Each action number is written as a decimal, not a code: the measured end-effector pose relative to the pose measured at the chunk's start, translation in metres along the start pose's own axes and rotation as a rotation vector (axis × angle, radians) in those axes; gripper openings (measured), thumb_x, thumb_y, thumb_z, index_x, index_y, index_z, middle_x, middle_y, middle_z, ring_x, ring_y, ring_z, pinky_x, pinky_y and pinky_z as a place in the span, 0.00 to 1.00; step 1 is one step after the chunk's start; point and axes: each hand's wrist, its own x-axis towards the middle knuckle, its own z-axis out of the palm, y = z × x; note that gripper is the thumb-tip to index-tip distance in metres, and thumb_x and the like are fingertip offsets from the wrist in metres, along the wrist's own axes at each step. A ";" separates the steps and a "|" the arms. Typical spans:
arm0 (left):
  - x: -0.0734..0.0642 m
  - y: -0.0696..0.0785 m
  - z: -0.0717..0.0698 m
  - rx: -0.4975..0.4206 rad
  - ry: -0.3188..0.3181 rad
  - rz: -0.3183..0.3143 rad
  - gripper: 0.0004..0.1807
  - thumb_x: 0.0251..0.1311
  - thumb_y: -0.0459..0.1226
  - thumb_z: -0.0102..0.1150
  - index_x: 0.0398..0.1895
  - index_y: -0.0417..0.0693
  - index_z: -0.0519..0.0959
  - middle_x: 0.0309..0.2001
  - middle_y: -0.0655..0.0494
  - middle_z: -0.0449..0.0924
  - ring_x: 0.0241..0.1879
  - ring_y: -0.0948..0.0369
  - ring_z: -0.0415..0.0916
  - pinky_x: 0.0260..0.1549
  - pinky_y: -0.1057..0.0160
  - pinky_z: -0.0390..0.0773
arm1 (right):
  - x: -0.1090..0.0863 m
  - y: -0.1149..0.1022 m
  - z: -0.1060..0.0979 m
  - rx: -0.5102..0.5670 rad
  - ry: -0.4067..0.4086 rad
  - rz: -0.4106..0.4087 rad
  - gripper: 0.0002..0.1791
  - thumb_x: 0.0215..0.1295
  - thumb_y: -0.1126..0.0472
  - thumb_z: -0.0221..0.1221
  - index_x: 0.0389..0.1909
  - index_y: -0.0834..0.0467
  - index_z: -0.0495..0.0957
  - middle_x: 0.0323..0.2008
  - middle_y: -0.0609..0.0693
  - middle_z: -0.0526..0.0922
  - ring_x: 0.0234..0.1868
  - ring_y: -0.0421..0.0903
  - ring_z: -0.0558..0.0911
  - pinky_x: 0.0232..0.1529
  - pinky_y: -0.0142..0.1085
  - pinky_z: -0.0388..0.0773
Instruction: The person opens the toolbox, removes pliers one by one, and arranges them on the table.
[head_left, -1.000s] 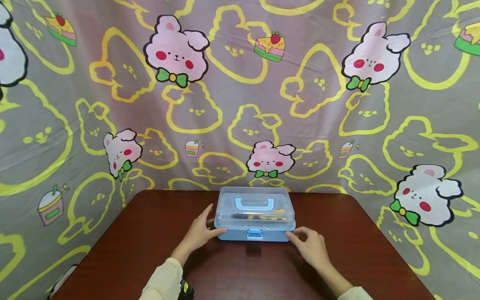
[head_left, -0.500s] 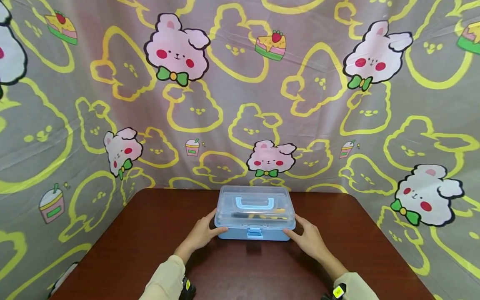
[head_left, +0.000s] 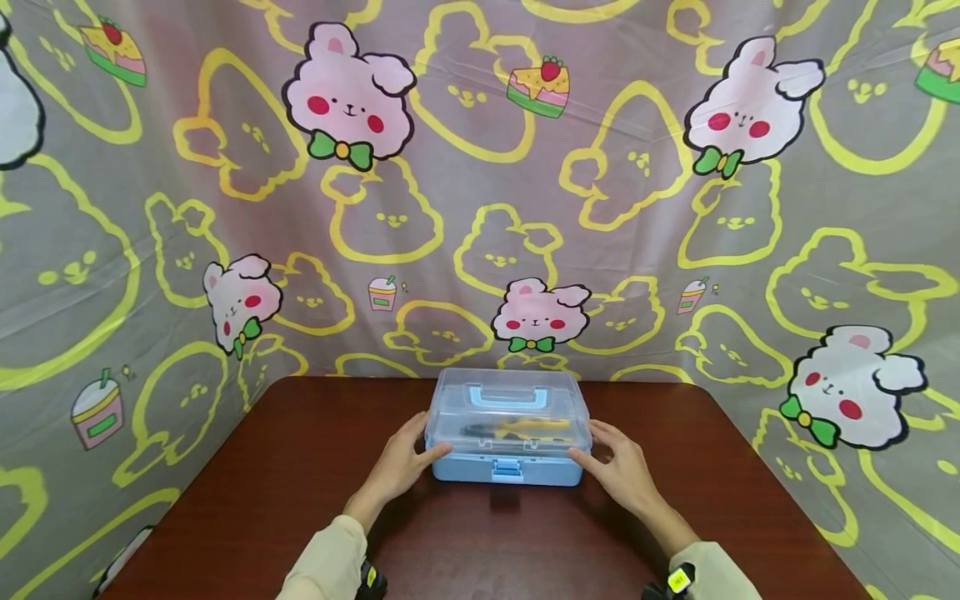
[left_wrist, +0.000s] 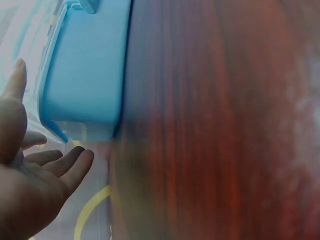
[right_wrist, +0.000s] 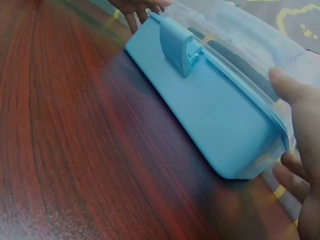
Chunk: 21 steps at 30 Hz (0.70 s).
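Observation:
A light blue plastic storage box (head_left: 542,471) with a clear lid (head_left: 457,400) is on the table, near its back edge. It has a pale blue handle on top and a front latch (head_left: 507,469). Blurred yellow and dark items (head_left: 534,428) show through the lid. My left hand (head_left: 397,467) holds the left front corner, thumb in front and fingers along the side. The right hand (head_left: 624,471) has the opposite corner the same way. In the right wrist view, the right thumb (right_wrist: 287,86) lies by the lid while the fingertips (right_wrist: 291,182) sit below its rim.
The box stands on a dark red-brown wooden table (head_left: 300,450). A grey curtain (head_left: 630,250) printed with cartoon rabbits hangs close behind the table and along both sides. A wrist device (head_left: 675,581) with a yellow label sits at the right sleeve.
My right hand has closed in on its corner, and both thumbs have shifted up towards the lid's rim. The box now looks slightly larger, with its front lid clips and contents showing more clearly.

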 end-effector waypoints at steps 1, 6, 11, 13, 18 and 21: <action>0.000 0.001 0.000 -0.014 0.015 0.009 0.39 0.64 0.48 0.72 0.73 0.40 0.72 0.70 0.40 0.71 0.68 0.44 0.69 0.63 0.42 0.70 | 0.000 0.001 0.000 0.020 0.017 -0.012 0.33 0.59 0.55 0.77 0.61 0.67 0.81 0.60 0.59 0.81 0.50 0.52 0.85 0.41 0.44 0.85; -0.003 0.004 -0.003 -0.075 0.061 0.014 0.38 0.62 0.45 0.74 0.72 0.39 0.73 0.69 0.42 0.72 0.59 0.46 0.78 0.53 0.49 0.80 | 0.003 0.004 -0.001 0.090 0.120 -0.102 0.30 0.52 0.62 0.80 0.58 0.63 0.85 0.57 0.57 0.85 0.39 0.43 0.86 0.33 0.36 0.84; 0.002 0.002 -0.008 -0.104 0.025 0.041 0.40 0.63 0.43 0.73 0.76 0.41 0.68 0.73 0.43 0.67 0.63 0.43 0.75 0.55 0.47 0.79 | 0.006 0.010 -0.002 0.069 0.181 -0.172 0.29 0.49 0.66 0.80 0.55 0.62 0.86 0.49 0.58 0.88 0.28 0.42 0.86 0.28 0.28 0.80; 0.006 0.000 -0.010 -0.119 -0.006 0.062 0.42 0.64 0.43 0.73 0.78 0.45 0.65 0.75 0.45 0.65 0.65 0.43 0.73 0.57 0.45 0.77 | 0.009 0.012 -0.002 0.050 0.187 -0.180 0.28 0.50 0.66 0.80 0.55 0.62 0.86 0.47 0.58 0.88 0.26 0.43 0.85 0.27 0.28 0.79; 0.012 -0.005 -0.015 -0.157 -0.097 0.064 0.50 0.66 0.43 0.71 0.84 0.57 0.52 0.79 0.47 0.58 0.69 0.41 0.68 0.59 0.41 0.74 | 0.013 0.015 0.000 0.037 0.188 -0.152 0.28 0.51 0.64 0.80 0.55 0.62 0.85 0.44 0.57 0.88 0.29 0.48 0.85 0.27 0.34 0.81; 0.015 -0.008 -0.019 -0.174 -0.143 0.061 0.50 0.67 0.43 0.70 0.85 0.60 0.49 0.80 0.48 0.55 0.72 0.41 0.63 0.62 0.39 0.70 | 0.015 0.017 0.001 0.048 0.165 -0.130 0.30 0.52 0.62 0.79 0.57 0.63 0.83 0.47 0.58 0.87 0.32 0.50 0.86 0.29 0.37 0.83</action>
